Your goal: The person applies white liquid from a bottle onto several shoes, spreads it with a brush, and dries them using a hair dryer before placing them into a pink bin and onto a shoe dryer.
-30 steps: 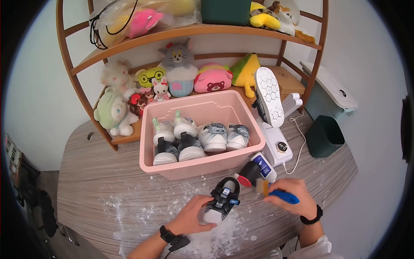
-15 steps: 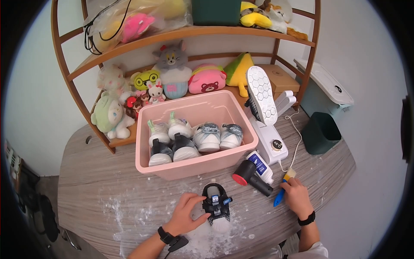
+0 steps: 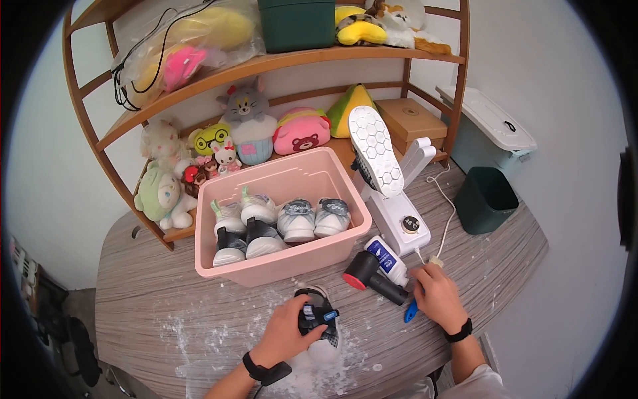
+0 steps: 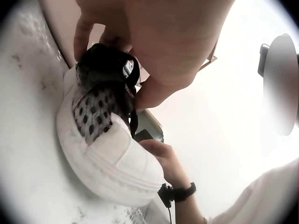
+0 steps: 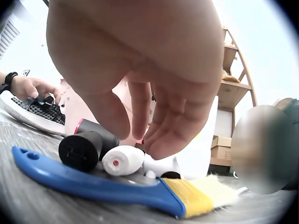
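My left hand [image 3: 286,336] holds a small black-and-white shoe [image 3: 325,351] upright on the powder-marked table, fingers and thumb on either side of its straps. The left wrist view shows its dotted mesh side and white toe [image 4: 121,161]. A paintbrush [image 5: 126,193] with a blue handle and pale bristles lies on the table beneath my right hand [image 3: 440,302]. The fingers of that hand hang loosely bent above it, holding nothing, and point toward a white bottle [image 3: 387,258] with a blue label. Beside the bottle lies a black hair dryer [image 3: 362,268] with a red-rimmed end.
Behind the shoe stands a pink bin [image 3: 286,263] with several sneakers inside. A white shoe dryer [image 3: 399,223] bears another shoe [image 3: 377,149], sole outward, and its cord runs to the right. A dark green bin [image 3: 484,209] stands farther right. Plush toys fill the wooden shelf [image 3: 286,66].
My right hand brought the brush right and down to the table, let go of it, and moved left toward the bottle. The shoe was set down, and my left hand closed on its straps.
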Tool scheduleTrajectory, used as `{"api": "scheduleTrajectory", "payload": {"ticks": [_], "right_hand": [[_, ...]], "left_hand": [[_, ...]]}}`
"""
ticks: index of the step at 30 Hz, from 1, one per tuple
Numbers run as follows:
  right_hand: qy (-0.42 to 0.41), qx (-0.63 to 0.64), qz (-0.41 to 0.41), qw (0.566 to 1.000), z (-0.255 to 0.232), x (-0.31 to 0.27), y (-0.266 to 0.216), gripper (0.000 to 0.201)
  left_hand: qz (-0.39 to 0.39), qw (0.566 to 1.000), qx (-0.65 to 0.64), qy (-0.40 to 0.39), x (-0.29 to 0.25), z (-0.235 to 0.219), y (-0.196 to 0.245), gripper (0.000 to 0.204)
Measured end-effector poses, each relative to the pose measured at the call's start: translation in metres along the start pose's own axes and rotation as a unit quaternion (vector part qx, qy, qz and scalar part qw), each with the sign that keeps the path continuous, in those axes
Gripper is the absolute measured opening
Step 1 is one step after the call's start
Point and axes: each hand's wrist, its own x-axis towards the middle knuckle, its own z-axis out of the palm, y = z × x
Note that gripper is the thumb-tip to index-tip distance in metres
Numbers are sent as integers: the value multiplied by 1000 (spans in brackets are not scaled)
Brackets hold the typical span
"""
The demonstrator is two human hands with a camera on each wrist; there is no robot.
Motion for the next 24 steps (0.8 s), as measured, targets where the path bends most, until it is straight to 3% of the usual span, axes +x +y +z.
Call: {"api": "scheduleTrajectory", "payload": {"ticks": [2, 4, 6, 7, 9, 11, 14, 24], "right_hand": [[14, 18, -33, 999, 2, 14, -8, 31], [-1, 15, -37, 999, 5, 27, -15, 34], [-19, 13, -43, 999, 15, 31, -16, 36], [-34, -2, -30, 999, 24, 33, -16, 40], [-52, -15, -19, 998, 36, 34, -15, 44], [-49, 29, 50, 997, 43, 34, -14, 52], [-31, -8, 16, 999, 52, 30, -11, 65], [9, 58, 41, 997, 67, 28, -11, 62]], "left_hand": [[-47, 998, -17, -23, 0, -7, -5, 58], [-35, 999, -12, -8, -4, -9, -20, 53], [-195, 969, -145, -47, -11, -15, -36, 51], [-208, 959, -188, -38, -12, -17, -39, 49], [-202, 949, -240, -30, -16, -20, -39, 43], [-197, 935, -294, -19, -14, -23, -33, 38], [-239, 923, -296, -56, -12, -24, -34, 23], [-186, 907, -374, -59, -16, -16, -60, 17]]}}
